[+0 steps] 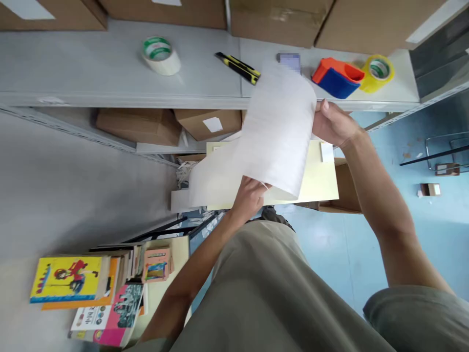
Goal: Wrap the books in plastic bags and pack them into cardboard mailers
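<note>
A large white sheet, thin like packing foam or paper, curls over in front of me. Its lower length trails left across a pale yellow board. My left hand is closed at the curl's near edge, its fingertips partly hidden inside the fold. At the sheet's right edge is my right hand, thumb up and fingers partly covered by the sheet as it holds that side. Whatever may lie within the curl is hidden.
On the grey shelf are a clear tape roll, a utility knife, an orange-and-blue tape dispenser and a yellow tape roll. Cardboard boxes stand behind. Stacked books lie lower left. An open carton sits beneath the board.
</note>
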Available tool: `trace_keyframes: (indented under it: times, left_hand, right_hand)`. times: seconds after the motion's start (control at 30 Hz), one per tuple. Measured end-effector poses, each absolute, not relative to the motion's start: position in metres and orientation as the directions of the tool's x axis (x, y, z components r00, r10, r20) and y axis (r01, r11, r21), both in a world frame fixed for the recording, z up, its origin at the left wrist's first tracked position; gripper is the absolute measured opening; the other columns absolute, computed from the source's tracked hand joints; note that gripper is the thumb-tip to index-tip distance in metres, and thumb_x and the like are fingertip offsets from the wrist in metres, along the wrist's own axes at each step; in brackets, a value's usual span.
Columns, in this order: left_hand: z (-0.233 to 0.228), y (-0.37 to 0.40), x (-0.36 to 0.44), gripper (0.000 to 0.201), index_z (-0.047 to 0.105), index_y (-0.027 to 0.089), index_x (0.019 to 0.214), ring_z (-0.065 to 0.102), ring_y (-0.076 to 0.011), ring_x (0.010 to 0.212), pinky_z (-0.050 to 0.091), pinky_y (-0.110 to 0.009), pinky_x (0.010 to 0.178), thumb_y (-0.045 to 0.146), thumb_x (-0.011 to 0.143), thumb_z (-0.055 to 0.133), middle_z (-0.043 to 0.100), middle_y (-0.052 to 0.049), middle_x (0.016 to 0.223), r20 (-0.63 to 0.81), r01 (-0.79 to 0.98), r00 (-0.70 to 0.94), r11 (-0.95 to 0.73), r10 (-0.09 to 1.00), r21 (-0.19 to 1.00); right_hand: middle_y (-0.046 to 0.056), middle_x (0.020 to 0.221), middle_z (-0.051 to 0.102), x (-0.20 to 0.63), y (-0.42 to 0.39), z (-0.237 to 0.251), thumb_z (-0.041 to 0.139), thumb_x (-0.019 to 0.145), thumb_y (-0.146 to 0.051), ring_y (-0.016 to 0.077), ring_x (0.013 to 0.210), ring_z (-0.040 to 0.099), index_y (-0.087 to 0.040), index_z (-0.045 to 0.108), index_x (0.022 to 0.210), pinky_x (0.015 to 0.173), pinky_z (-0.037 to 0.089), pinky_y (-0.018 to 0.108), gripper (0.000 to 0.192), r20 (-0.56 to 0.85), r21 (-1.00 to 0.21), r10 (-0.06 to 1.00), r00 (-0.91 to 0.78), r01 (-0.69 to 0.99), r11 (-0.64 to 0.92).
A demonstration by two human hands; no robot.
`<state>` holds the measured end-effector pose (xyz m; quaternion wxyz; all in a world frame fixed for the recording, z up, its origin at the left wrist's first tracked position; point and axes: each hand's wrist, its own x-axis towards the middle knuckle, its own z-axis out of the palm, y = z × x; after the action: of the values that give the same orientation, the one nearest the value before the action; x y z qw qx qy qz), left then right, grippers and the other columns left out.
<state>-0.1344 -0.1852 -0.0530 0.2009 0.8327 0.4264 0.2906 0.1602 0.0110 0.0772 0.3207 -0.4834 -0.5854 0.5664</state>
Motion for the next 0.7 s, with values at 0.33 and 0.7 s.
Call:
trace_keyframes:
  times: [0.33, 0.7]
  left_hand:
    - [-0.172, -0.168, -0.032, 0.082, 0.072, 0.032, 0.166, 0.028, -0.0308, 0.187, 0.022, -0.073, 0.152, -0.004, 0.097, 0.048, 0.039, -0.005, 0.195, -0.078, 0.751, 0.485, -0.369, 0.871, 0.548]
    - [-0.236, -0.153, -0.006, 0.077, 0.077, 0.024, 0.162, 0.033, -0.0315, 0.185, 0.025, -0.066, 0.152, 0.001, 0.093, 0.053, 0.045, -0.011, 0.192, -0.325, 0.833, 0.458, -0.271, 0.828, 0.483]
  right_hand:
    - [0.010, 0.156, 0.079, 0.355, -0.036, -0.068, 0.060, 0.086, -0.114, 0.0382, 0.156, 0.069, -0.035, 0.076, 0.143, 0.129, 0.061, 0.064, 0.099, -0.436, -0.896, 0.861, -0.263, 0.031, -0.444]
    - [0.013, 0.108, 0.089, 0.401, -0.098, -0.195, 0.092, 0.090, -0.042, 0.0258, 0.104, 0.082, -0.021, 0.077, 0.094, 0.100, 0.066, 0.041, 0.026, -0.647, -0.684, 0.750, 0.139, 0.329, -0.651]
